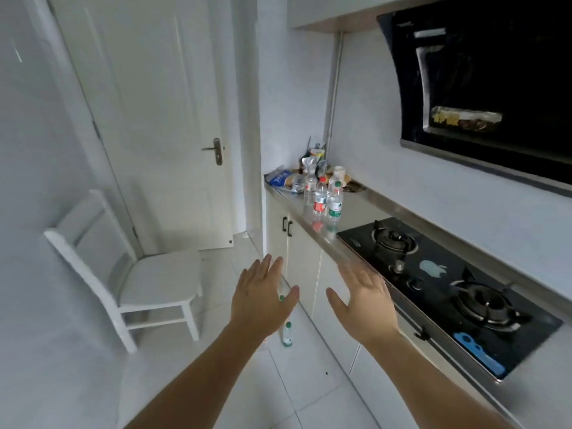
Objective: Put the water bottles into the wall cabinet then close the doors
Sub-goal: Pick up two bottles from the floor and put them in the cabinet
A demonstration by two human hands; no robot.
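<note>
Three water bottles stand together on the steel counter: a clear one, a red-labelled one and a green-labelled one. Two more bottles stand on the floor by the base cabinets: one shows below my left hand, the other is mostly hidden behind it. My left hand and my right hand are both held out in front of me, fingers spread, holding nothing, well short of the counter bottles. The underside of the wall cabinet shows at the top.
A black gas hob fills the near counter, under a black range hood. Bags and cups clutter the counter's far end. A white chair stands on the left. A closed white door is behind it.
</note>
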